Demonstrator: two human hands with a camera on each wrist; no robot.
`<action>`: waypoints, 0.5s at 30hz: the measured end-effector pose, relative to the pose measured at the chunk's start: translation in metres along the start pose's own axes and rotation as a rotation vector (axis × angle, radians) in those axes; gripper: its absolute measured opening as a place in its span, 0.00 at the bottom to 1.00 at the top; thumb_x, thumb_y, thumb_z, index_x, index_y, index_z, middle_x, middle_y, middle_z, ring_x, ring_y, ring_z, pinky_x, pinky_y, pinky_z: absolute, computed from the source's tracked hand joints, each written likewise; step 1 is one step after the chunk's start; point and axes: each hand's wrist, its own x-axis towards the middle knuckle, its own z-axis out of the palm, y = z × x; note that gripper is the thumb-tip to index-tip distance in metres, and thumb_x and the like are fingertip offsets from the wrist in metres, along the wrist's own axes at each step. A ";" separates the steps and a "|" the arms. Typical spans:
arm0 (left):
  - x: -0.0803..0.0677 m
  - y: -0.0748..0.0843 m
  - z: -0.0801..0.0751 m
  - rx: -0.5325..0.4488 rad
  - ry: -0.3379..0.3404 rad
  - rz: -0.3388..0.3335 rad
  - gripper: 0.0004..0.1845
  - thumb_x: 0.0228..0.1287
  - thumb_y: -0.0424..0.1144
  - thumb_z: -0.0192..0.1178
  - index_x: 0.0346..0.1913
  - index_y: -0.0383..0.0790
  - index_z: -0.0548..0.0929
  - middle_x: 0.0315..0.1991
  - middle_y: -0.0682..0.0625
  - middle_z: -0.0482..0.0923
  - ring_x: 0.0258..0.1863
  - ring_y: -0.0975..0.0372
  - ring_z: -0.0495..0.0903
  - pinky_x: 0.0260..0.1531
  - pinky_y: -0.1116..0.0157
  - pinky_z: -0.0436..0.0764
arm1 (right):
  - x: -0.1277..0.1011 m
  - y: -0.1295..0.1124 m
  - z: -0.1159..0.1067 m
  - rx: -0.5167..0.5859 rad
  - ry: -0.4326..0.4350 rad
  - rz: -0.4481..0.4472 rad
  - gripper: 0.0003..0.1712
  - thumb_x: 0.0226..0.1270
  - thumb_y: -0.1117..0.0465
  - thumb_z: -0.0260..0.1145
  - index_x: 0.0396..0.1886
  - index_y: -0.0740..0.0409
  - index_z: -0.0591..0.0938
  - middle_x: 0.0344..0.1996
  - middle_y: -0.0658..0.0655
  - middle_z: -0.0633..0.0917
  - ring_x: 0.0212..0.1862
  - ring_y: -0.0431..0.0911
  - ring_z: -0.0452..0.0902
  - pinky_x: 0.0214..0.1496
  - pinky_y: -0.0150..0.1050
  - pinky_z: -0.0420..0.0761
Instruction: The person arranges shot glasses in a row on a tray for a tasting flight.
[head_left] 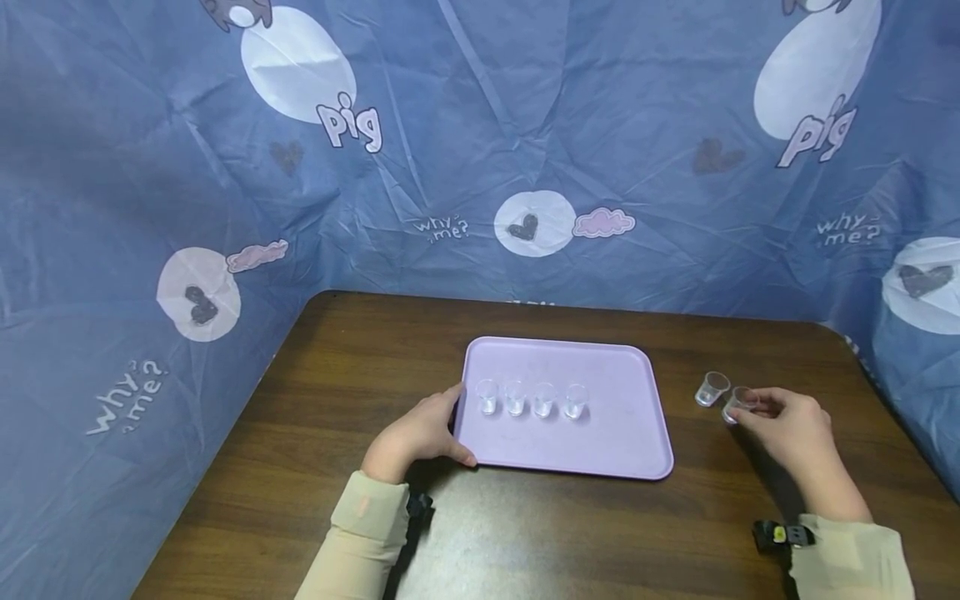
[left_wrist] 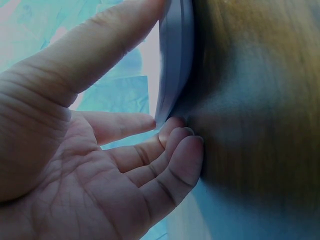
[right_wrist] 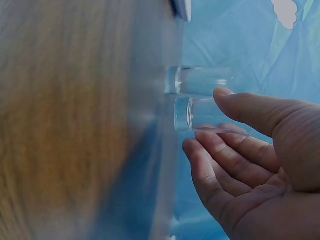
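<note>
Head view has your left hand (head_left: 420, 433) on the near left corner of the lilac tray (head_left: 622, 433), thumb along its front edge, fingers up its left side. Left wrist view confirms it: the fingers (left_wrist: 170, 155) lie together, lightly bent against the tray's rim, thumb spread wide above. Four small clear cups (head_left: 531, 398) stand in a row on the tray, toward its left half. Over to the right of the tray, on the brown table (head_left: 360, 358), your right hand (head_left: 787, 425) pinches a tilted clear cup (head_left: 737, 404) between thumb and fingertips. Right wrist view shows that cup (right_wrist: 200, 114) held at its rim. Another cup (head_left: 711, 388) stands upright just beside it, nearer the tray.
</note>
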 end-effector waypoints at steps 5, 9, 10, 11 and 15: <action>-0.001 0.000 0.000 -0.004 -0.002 0.001 0.63 0.35 0.40 0.88 0.76 0.29 0.61 0.63 0.33 0.73 0.61 0.46 0.73 0.62 0.50 0.71 | -0.003 -0.009 -0.004 -0.005 0.027 -0.022 0.23 0.61 0.55 0.78 0.44 0.72 0.85 0.34 0.66 0.88 0.35 0.57 0.84 0.44 0.55 0.70; -0.001 0.000 0.000 -0.002 -0.002 0.003 0.63 0.34 0.40 0.88 0.76 0.29 0.62 0.63 0.33 0.73 0.61 0.46 0.73 0.62 0.50 0.71 | -0.008 -0.020 -0.007 -0.001 0.043 -0.036 0.24 0.59 0.54 0.79 0.44 0.70 0.87 0.34 0.63 0.89 0.32 0.46 0.83 0.35 0.39 0.73; -0.001 0.000 0.000 -0.001 -0.001 0.003 0.63 0.34 0.40 0.88 0.76 0.30 0.62 0.63 0.33 0.74 0.61 0.46 0.73 0.62 0.50 0.71 | -0.009 -0.024 -0.008 0.001 0.048 -0.043 0.24 0.59 0.53 0.80 0.44 0.69 0.87 0.34 0.63 0.89 0.32 0.44 0.82 0.32 0.35 0.73; -0.001 0.000 0.000 0.001 -0.003 0.003 0.63 0.34 0.40 0.88 0.76 0.30 0.62 0.63 0.33 0.74 0.61 0.46 0.73 0.62 0.50 0.71 | -0.010 -0.027 -0.008 0.004 0.050 -0.051 0.24 0.59 0.53 0.80 0.44 0.69 0.87 0.34 0.63 0.89 0.32 0.42 0.82 0.30 0.32 0.73; -0.001 0.001 0.000 0.003 -0.001 0.003 0.63 0.34 0.40 0.88 0.76 0.30 0.62 0.62 0.33 0.74 0.60 0.46 0.74 0.62 0.50 0.71 | -0.011 -0.041 -0.007 0.028 0.063 -0.093 0.24 0.57 0.55 0.81 0.45 0.69 0.87 0.34 0.62 0.89 0.32 0.43 0.82 0.28 0.27 0.73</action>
